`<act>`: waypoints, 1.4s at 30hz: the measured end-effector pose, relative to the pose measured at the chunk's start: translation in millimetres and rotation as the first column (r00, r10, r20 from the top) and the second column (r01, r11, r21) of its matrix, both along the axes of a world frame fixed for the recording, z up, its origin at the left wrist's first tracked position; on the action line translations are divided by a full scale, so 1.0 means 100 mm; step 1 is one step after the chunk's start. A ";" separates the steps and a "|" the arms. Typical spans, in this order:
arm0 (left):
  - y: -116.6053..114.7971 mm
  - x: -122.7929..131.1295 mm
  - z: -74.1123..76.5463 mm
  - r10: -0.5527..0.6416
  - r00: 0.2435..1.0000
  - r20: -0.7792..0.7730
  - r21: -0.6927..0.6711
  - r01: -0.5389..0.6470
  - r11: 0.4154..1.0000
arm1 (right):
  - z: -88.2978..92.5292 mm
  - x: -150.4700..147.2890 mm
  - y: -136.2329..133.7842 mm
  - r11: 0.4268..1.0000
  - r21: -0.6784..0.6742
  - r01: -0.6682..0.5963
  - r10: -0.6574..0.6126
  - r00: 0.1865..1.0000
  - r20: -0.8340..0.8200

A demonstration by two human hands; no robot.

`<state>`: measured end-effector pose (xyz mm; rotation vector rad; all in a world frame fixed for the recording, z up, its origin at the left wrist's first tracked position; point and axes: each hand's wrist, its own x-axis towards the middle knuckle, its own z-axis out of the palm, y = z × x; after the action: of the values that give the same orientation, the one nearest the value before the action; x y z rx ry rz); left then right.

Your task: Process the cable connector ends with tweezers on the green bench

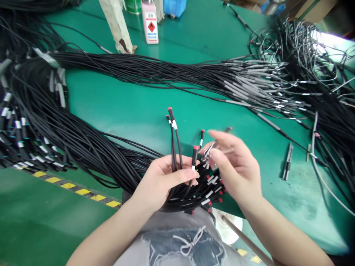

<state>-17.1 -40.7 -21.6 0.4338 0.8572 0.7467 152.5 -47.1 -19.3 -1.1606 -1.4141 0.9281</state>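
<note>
My left hand (162,181) is closed round black cables, with thumb and fingertips pinching one red-capped cable end (195,155) that carries a white label. Two more red-tipped cable ends (173,122) stand up above the same hand. Close to its right, my right hand (241,170) is closed on a small shiny piece (206,155), blurred and partly covered by the fingers, so its kind does not show. Between and below both hands lies a bunch of black cables (180,203) with white labels and red tips, at the table's front edge.
Thick black cable bundles (97,144) curve across the green table (155,99). Grey-sleeved cable ends (249,85) and tangled wires (302,48) lie at the right. A utility knife (287,162) lies right of my hands. A pink bottle (150,24) stands behind, near a whitish post (116,26).
</note>
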 end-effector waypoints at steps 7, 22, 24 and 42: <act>0.01 -0.04 0.00 0.020 0.996 0.091 -0.030 -0.018 0.999 | -0.01 -0.05 -0.12 0.986 0.164 -0.026 0.044 0.993 -0.108; 0.02 -0.01 -0.03 0.016 0.992 0.123 -0.019 -0.014 1.000 | -0.11 -0.04 -0.16 0.944 0.317 -0.092 0.067 0.994 0.089; 0.01 -0.02 -0.03 0.004 0.994 0.112 -0.024 -0.001 1.000 | -0.11 -0.04 -0.15 0.940 0.327 -0.096 0.066 0.993 0.101; 0.00 -0.02 -0.02 0.027 0.992 0.121 -0.024 -0.025 0.999 | -0.09 -0.09 -0.16 0.950 0.310 -0.038 0.032 0.999 0.023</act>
<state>-19.5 -40.8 -24.1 0.3542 0.7573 0.7789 143.0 -62.6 -28.5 -0.9111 -1.5358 0.6892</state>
